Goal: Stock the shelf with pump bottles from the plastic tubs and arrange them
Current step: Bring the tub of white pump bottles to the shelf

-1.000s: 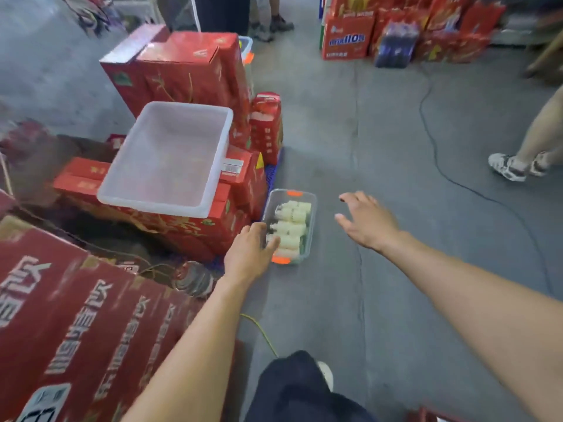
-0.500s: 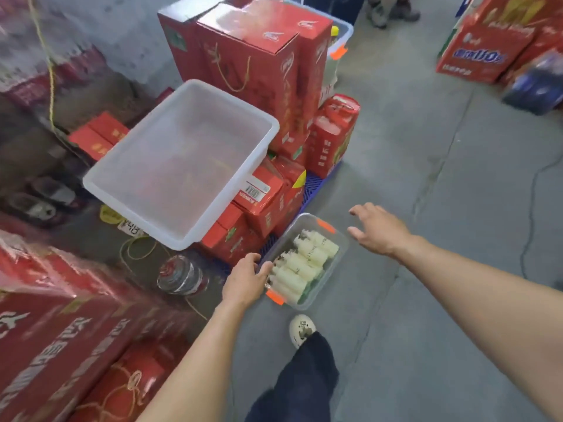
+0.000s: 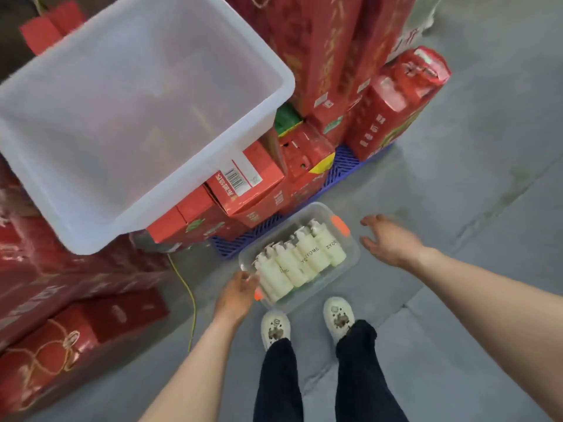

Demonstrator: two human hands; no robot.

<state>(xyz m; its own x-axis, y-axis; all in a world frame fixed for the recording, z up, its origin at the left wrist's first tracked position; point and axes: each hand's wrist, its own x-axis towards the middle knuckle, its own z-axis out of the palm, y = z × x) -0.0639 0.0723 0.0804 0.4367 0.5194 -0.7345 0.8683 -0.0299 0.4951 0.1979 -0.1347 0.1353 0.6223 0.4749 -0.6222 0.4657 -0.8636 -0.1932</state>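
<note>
Standing over a small clear tub (image 3: 350, 257) of white pump bottles (image 3: 300, 261) on the grey concrete floor (image 3: 457, 178), toes of white shoes (image 3: 338, 316) almost touching its near side. Gripping the tub's near-left end beside an orange latch (image 3: 257, 294) with the left hand (image 3: 237, 295), fingers curled over the rim. Holding the right hand (image 3: 388, 240) just beside the far-right end, fingers spread and grasping nothing. Leaning above: a large empty translucent bin (image 3: 152, 166) on stacked red cartons (image 3: 243, 184).
</note>
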